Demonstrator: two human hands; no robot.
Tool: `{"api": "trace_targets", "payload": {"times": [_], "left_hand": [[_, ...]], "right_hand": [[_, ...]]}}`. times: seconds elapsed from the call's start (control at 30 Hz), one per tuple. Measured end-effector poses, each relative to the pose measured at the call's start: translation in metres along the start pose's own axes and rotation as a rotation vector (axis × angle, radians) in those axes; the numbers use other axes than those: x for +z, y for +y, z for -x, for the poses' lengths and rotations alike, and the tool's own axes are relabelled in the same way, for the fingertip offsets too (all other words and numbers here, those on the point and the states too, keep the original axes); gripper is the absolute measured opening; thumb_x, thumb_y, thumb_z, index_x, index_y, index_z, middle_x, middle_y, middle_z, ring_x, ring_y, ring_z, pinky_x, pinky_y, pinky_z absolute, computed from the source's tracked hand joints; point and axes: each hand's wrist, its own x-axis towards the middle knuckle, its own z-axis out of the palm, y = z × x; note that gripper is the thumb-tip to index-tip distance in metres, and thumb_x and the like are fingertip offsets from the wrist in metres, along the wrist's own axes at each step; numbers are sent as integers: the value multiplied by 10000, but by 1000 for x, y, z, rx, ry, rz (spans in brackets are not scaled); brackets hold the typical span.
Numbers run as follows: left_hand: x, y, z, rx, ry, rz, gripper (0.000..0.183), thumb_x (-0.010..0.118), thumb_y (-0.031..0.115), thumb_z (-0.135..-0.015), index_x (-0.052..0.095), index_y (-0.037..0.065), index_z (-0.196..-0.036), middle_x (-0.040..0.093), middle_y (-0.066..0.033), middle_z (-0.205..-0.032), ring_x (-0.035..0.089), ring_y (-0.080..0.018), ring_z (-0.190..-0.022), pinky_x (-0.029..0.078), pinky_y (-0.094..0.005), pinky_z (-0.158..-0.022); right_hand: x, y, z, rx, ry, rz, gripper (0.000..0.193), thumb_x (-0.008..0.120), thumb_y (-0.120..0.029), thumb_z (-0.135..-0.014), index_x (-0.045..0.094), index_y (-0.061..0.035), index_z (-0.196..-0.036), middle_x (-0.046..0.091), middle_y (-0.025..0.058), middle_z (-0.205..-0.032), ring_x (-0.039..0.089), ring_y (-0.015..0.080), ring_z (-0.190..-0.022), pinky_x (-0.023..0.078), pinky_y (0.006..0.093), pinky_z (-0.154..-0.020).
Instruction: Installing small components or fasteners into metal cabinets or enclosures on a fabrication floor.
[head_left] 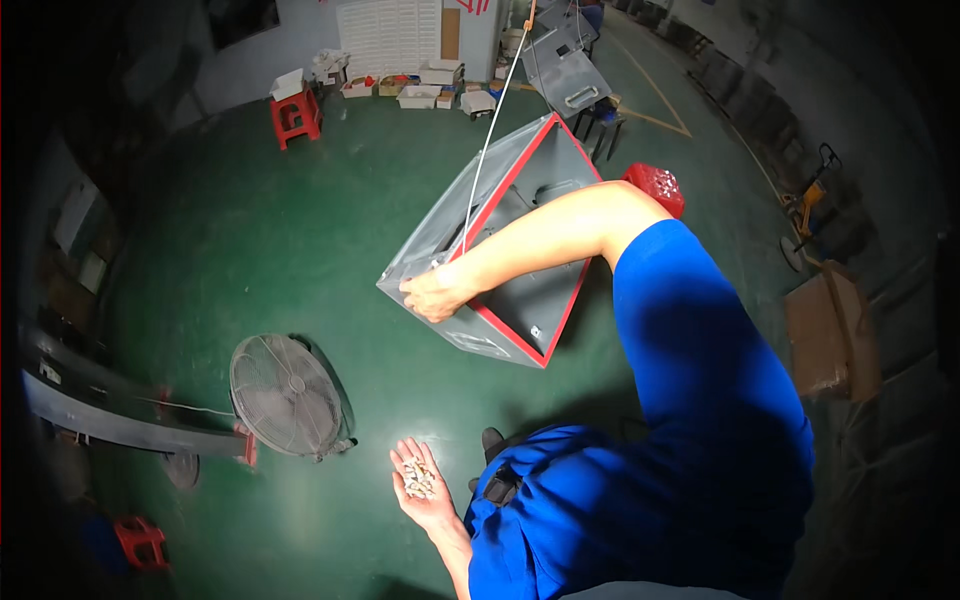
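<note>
My left hand (424,488) is held palm up at the lower middle, its fingers stretched out, with a small heap of pale, whitish pieces (419,478) lying on the palm. They are too small to name. My right arm reaches across to a grey metal cabinet frame (510,345) with red edging, tilted in the picture. At its near left side, my right hand (437,294) has its fingers bent together against the grey panel. Whatever is between those fingertips is hidden. A thin white cord (490,135) runs down from above to the cabinet beside my right wrist.
A round floor fan (287,392) stands to the left on the green floor. Farther off are a red stool (296,117) and white bins (418,97) by the wall. Beyond my right arm are a red object (656,188) and, farther right, a cardboard box (830,335).
</note>
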Motion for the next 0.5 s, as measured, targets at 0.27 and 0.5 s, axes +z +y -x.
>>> {"api": "trace_targets", "payload": {"times": [0.27, 0.5], "left_hand": [[-19, -10, 15, -201, 150, -177, 412, 426, 142, -953, 381, 33, -1348, 437, -170, -1365, 370, -327, -1304, 311, -467, -1091], [-4, -95, 30, -604, 239, -598, 235, 471, 235, -938, 545, 26, -863, 559, -93, -751, 468, -151, -563, 363, -246, -443]], "right_hand": [[-93, -56, 21, 413, 264, -657, 213, 556, -306, -805, 516, -97, -794, 464, 51, -827, 458, 205, -860, 343, 369, -830], [-187, -155, 69, 889, 431, -1218, 322, 685, -309, -721, 554, -54, -866, 528, 77, -910, 499, 247, -940, 392, 391, -893]]}}
